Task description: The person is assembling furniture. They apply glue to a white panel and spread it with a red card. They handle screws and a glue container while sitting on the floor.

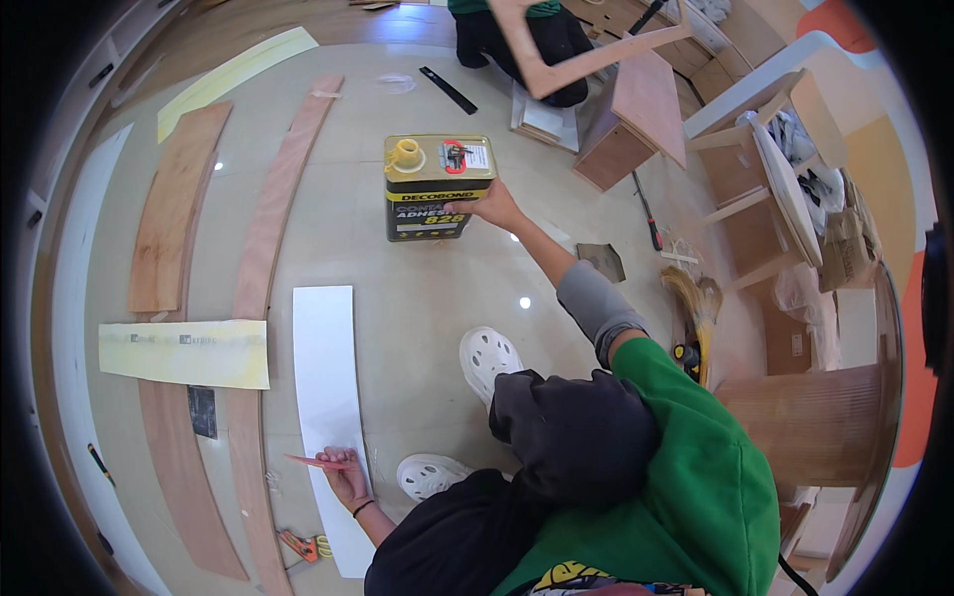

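Bright, even indoor light fills the middle; small white glints lie on the glossy floor (417, 298), seemingly from lights above. Shadows are soft. The fisheye bends straight edges toward a black rim, where detail softens.

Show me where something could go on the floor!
Bare floor lies between the white board, the can and the right shoe; a narrower strip separates can and long plank. Planks and a yellowish sheet crowd the left; wooden furniture crowds the right.
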A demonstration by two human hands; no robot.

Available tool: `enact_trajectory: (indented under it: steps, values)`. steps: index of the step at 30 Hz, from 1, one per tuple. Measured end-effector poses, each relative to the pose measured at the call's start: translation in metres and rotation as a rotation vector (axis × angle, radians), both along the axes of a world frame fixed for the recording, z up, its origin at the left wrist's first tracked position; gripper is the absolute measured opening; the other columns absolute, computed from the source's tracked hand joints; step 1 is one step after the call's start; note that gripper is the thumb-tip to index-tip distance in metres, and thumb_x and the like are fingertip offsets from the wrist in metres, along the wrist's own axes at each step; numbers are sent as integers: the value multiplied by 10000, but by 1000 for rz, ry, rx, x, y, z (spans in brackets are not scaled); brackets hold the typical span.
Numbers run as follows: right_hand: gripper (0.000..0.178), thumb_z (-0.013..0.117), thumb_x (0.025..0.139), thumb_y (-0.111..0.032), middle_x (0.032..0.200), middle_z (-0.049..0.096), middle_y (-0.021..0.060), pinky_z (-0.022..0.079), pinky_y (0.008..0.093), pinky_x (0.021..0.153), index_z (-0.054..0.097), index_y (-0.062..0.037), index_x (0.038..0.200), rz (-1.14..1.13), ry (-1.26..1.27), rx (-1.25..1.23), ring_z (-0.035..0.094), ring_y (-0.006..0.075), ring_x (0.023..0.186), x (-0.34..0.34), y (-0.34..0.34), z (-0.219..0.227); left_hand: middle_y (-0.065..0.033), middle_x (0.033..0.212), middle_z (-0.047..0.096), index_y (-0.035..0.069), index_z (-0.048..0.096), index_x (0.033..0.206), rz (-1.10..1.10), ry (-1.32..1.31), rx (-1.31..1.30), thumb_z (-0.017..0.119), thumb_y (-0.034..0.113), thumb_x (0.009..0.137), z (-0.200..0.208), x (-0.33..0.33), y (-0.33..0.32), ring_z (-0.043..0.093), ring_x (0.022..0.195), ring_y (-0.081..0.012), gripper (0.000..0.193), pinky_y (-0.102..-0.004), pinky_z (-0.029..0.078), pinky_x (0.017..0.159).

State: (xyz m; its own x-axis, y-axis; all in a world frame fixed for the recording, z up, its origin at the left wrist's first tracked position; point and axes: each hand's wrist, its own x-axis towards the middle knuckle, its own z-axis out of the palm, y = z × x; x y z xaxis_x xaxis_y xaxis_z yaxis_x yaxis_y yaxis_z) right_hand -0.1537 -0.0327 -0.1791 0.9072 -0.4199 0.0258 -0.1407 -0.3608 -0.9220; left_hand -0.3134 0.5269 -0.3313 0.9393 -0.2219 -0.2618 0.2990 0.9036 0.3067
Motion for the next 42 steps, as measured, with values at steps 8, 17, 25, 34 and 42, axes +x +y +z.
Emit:
enact_trajectory:
  steps: [8, 17, 25, 34, 42]
  values:
    - [1157, 960, 560, -368, 1280, 501, 207, 424, 408, 1071, 317, -8, 1452, -23, -86, -507, 524, 334, 1223, 3, 51, 54, 2, 877, 485, 136, 545, 1013, -43, -22, 27, 735, 166, 892, -9, 6, -10, 492, 838, -145, 227, -339, 448, 852]
    - [1157, 880, 623, -380, 1202, 526, 193, 512, 453, 906, 212, -371, 1568, 629, 6, -1047, 588, 388, 1067, 35, 136, 134, -76, 1431, 498, 112, 386, 1472, 39, 60, 35, 597, 152, 981, 14, 9, -10, 463, 1337, -221, 537, -438, 343, 1151]
    - [1167, 868, 623, -347, 1189, 582, 158, 511, 447, 938, 185, -385, 1568, 928, 0, -1253, 591, 364, 1094, 49, 184, 141, -33, 1171, 638, 123, 496, 1153, 140, 152, 159, 552, 183, 1023, 20, 10, -21, 624, 1083, -153, 154, -347, 501, 947]
    - [1282, 935, 610, -250, 1445, 469, 221, 373, 407, 1120, 116, -41, 1574, 804, -33, -589, 479, 326, 1334, 42, 112, 104, -56, 1250, 607, 124, 499, 1202, 247, 174, 211, 566, 206, 1016, 33, -6, -20, 574, 1179, -185, 214, -395, 451, 1025]
    - [982, 931, 681, -203, 1337, 539, 191, 501, 356, 966, 317, 46, 1405, 322, 25, -344, 601, 221, 1123, -13, 39, 8, -58, 1163, 657, 128, 522, 1162, 307, 216, 310, 558, 182, 1018, 44, -20, 26, 647, 1073, -183, 158, -347, 540, 933]
